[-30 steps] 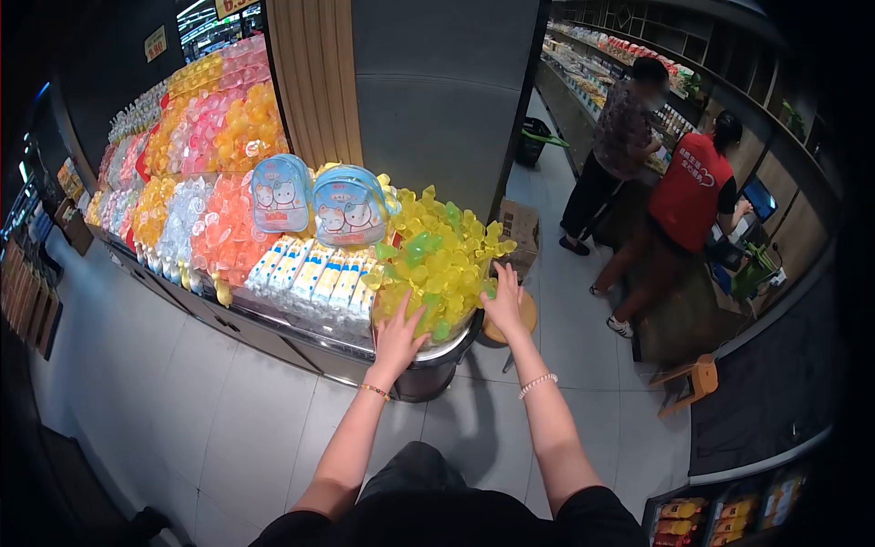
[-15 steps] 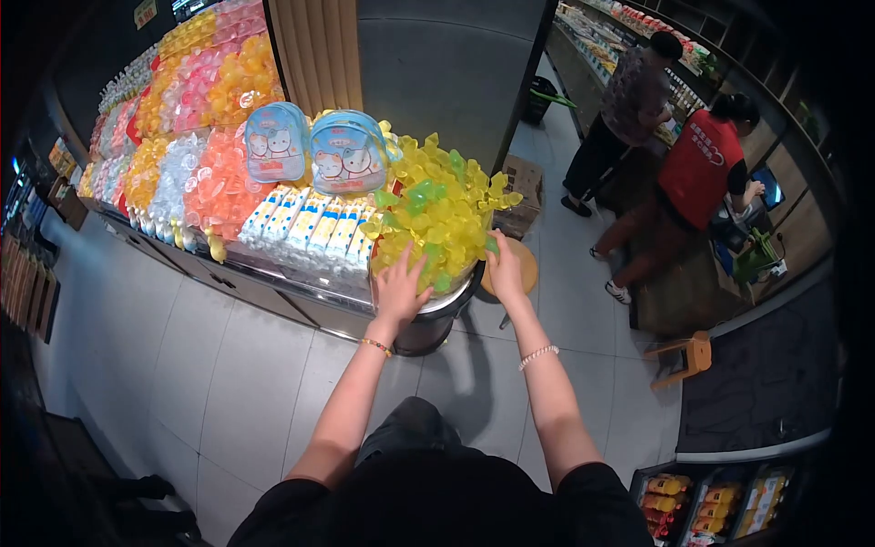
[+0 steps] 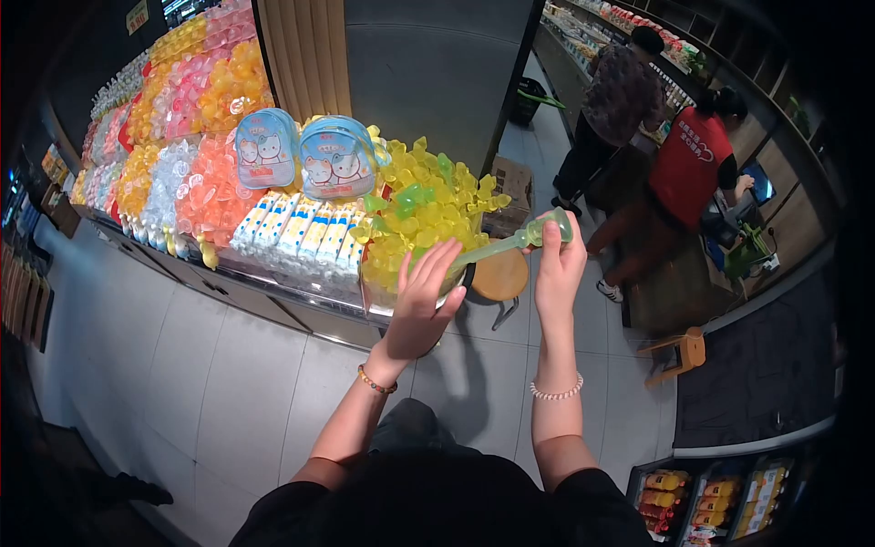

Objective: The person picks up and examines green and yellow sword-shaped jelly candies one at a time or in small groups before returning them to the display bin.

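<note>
My right hand (image 3: 558,260) is closed around the wide, cup-like end of a long translucent green plastic piece (image 3: 497,248), raised at the right side of the heap. Its thin stem slopes down left toward the fingers of my left hand (image 3: 424,296). That left hand is open, its fingers stretched out at the near edge of a heap of yellow translucent plastic pieces (image 3: 428,205). A few green pieces (image 3: 410,199) lie among the yellow ones. The lower left end of the green piece is partly hidden near my left fingers.
Left of the heap stand white packets (image 3: 301,228) and two blue cat-print bags (image 3: 337,159). Beyond them rise colourful stacked goods (image 3: 191,87). A round stool (image 3: 499,276) is below my right hand. Two people (image 3: 624,96) (image 3: 688,159) are at the right by the shelves.
My right hand has risen and moved right, drawing the long green piece out from the heap's edge. My left hand has shifted slightly right, with fingers stretched upward.
</note>
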Demonstrator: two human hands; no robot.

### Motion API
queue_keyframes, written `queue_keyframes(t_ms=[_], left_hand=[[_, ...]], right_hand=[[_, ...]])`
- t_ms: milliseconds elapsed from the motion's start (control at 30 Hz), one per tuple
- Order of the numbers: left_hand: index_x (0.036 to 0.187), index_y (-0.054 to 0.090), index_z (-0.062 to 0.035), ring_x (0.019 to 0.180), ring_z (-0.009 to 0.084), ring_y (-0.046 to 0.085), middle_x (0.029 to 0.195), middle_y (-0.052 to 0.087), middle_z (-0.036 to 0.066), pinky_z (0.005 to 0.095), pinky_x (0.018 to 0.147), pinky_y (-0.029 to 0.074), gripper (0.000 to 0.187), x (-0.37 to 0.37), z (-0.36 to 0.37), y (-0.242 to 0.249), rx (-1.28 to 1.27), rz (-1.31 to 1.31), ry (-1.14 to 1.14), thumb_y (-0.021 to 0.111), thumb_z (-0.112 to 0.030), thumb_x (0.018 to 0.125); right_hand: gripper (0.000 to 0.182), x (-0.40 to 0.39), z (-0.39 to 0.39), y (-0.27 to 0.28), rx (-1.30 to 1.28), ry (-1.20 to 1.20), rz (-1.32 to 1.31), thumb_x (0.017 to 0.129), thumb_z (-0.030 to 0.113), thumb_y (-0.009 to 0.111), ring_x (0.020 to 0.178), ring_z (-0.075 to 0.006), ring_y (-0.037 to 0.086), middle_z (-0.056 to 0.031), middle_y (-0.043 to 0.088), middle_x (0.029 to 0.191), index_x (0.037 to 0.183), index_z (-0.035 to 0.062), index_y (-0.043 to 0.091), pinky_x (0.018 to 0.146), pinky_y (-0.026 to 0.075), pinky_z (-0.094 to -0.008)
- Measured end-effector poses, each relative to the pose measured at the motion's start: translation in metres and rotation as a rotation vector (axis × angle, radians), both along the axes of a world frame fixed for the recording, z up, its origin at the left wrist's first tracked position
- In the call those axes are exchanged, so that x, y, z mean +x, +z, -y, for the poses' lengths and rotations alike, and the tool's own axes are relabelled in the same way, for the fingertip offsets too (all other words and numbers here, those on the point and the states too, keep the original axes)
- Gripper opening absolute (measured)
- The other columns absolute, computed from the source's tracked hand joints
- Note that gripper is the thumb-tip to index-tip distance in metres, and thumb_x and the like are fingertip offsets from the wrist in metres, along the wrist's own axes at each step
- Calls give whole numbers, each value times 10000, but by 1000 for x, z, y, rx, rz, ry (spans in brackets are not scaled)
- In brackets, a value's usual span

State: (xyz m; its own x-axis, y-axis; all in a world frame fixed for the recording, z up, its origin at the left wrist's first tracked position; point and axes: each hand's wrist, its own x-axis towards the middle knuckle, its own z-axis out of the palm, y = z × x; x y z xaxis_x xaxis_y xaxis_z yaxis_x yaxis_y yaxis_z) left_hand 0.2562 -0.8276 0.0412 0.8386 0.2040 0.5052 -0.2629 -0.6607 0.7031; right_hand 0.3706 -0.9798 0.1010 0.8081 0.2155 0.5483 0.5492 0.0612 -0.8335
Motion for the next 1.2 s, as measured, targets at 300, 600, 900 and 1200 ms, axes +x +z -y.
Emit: queue_keyframes(t_ms=[300,600,900,1200], left_hand=[[1255,553,-23,1140,340,521,1216,555,180,425,1020,344,346,1,-6,-11,-169,5,-74,530,-153,935],[1443,358,-77,1352,387,313,1547,165,189,597,1085,242,660,19,-36,-114,344,-419,276,639,-233,867],[1424,386,-78,1314,383,369,1554,151,185,623,1027,301,712,13,-34,-123,359,-328,282,694,-224,800],[1392,428,-73,1313,397,362,1521,237,192,623,1037,280,659,18,-34,-121,368,-282,329,680,-173,791]], right_hand=[[201,5,-9,-5,19,207,-171,967,163,548,827,-73,538,-23,592,930,1120,39,506,729,454,-236],[277,25,-62,-3,-124,-138,216,913,119,589,889,-331,624,-175,619,982,1154,17,496,776,481,-372],[301,64,-107,-70,-479,-8,128,896,153,619,891,-421,625,-212,649,942,1154,72,486,717,490,-461],[339,55,-107,-89,-616,-82,250,887,202,633,907,-415,624,-197,655,1007,1181,96,502,720,510,-465]])
